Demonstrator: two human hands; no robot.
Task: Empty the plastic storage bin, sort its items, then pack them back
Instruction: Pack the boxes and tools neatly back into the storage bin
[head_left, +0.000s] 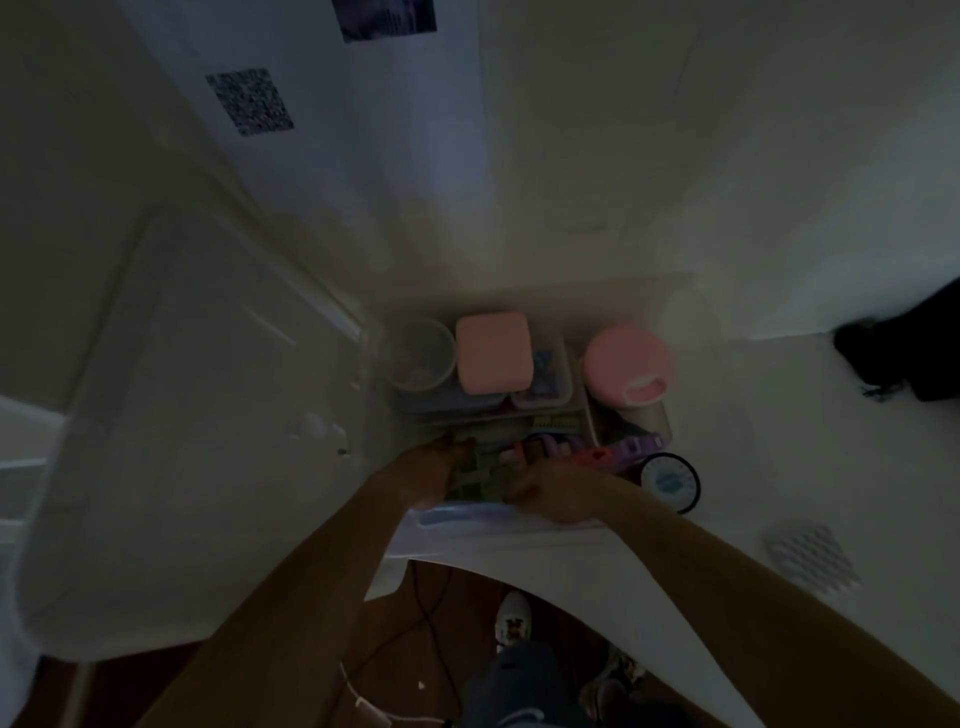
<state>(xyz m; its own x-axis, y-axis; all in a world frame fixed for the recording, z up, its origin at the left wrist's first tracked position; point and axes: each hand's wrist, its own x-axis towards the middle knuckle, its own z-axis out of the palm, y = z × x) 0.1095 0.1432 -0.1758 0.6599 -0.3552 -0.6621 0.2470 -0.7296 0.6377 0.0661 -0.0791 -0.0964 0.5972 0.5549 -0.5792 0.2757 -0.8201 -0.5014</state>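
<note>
From my seat the picture is dim and soft, but I can see the clear plastic storage bin (545, 519) standing on the white table (779, 467), its near rim at the table's near edge. Both hands reach inside at the near end. My left hand (431, 467) and right hand (550, 488) flank a greenish flat item (475, 480), fingers curled against its sides; how firmly they grip it I cannot tell. Farther in sit a clear round cup (422, 353), a pink square lid (494, 351) and a pink round container (626, 364). A purple strip (636, 448) lies just right of my right hand, beside a black-rimmed round disc (669, 480). The bin's translucent lid (182, 415) lies at far left.
</note>
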